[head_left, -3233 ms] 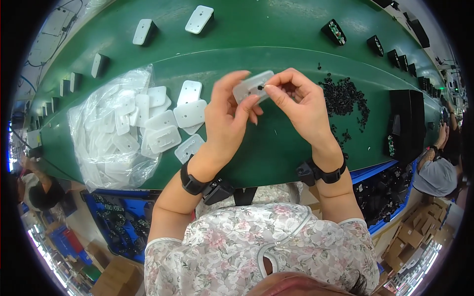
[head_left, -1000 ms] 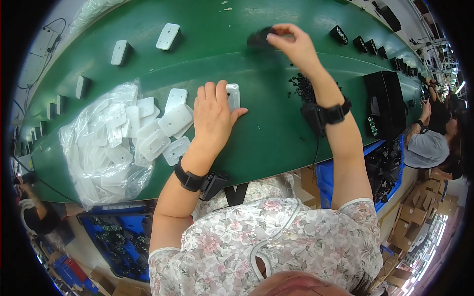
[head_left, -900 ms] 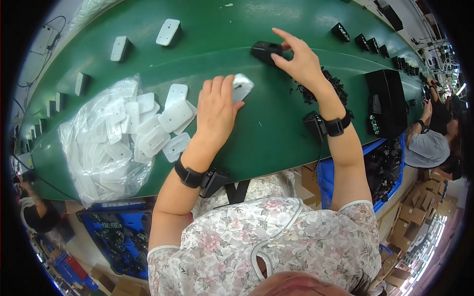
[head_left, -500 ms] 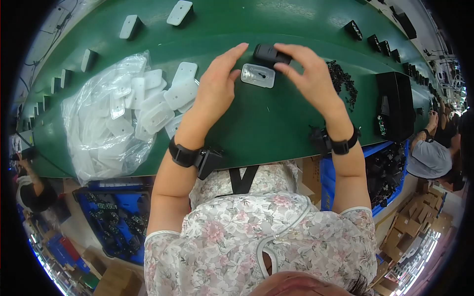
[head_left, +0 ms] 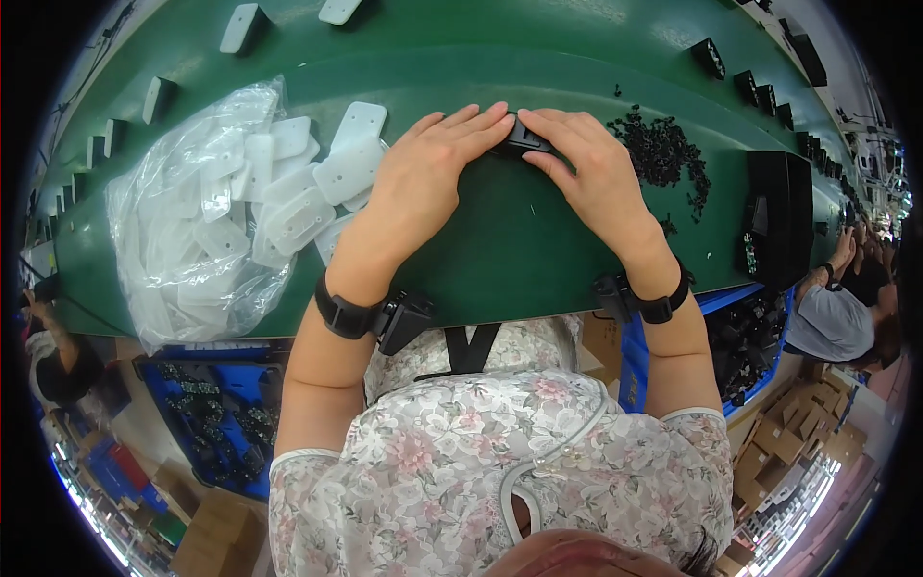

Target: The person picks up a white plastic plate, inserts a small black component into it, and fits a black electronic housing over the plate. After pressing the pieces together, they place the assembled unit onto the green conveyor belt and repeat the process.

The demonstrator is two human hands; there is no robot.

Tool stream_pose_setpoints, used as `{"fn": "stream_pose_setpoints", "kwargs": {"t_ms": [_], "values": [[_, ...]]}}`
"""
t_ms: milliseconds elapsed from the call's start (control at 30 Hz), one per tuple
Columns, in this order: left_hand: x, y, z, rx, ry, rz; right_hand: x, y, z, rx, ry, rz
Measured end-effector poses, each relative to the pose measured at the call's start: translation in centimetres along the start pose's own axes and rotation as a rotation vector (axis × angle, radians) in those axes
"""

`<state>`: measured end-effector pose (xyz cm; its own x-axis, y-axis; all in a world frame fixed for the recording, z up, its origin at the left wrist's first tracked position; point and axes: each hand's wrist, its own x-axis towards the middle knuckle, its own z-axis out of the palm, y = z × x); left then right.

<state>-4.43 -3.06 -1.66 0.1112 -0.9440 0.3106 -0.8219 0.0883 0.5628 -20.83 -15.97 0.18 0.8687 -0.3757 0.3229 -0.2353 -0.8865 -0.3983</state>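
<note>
A small black plastic housing (head_left: 524, 137) lies on the green bench top between my two hands. My left hand (head_left: 433, 163) presses its fingertips against the housing's left side and top, the fingers held close together. From the right, my right hand (head_left: 586, 159) grips the same housing, fingers over its upper edge and thumb at its near edge. Most of the housing is covered by my fingers. No part of the clear cover seen earlier shows now, and I cannot tell whether it is under the housing.
Left of me, a clear plastic bag (head_left: 173, 250) spills translucent white covers (head_left: 351, 168). Small black parts (head_left: 663, 154) lie scattered at right, near a black box (head_left: 779, 216). Assembled units (head_left: 240, 29) stand along the bench. Blue bins (head_left: 216, 404) sit below the edge; another person (head_left: 832, 308) is at right.
My right hand has brought the black housing down to where the clear cover lay. My left hand has moved right and closed onto the housing.
</note>
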Motion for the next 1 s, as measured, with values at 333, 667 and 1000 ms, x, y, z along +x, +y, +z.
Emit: {"fn": "stream_pose_setpoints", "kwargs": {"t_ms": [333,667,1000], "values": [[0.5,0.1,0.6,0.092,0.096,-0.001,1.1,1.7,-0.4,0.102,-0.060,-0.015],[2.1,-0.5,2.0,-0.564,0.184,-0.451,1.0,1.9,-0.8,0.779,-0.164,0.438],[2.2,2.2,0.9,-0.553,0.080,-0.413,-0.9,1.5,-1.5,0.590,0.135,0.186]]}}
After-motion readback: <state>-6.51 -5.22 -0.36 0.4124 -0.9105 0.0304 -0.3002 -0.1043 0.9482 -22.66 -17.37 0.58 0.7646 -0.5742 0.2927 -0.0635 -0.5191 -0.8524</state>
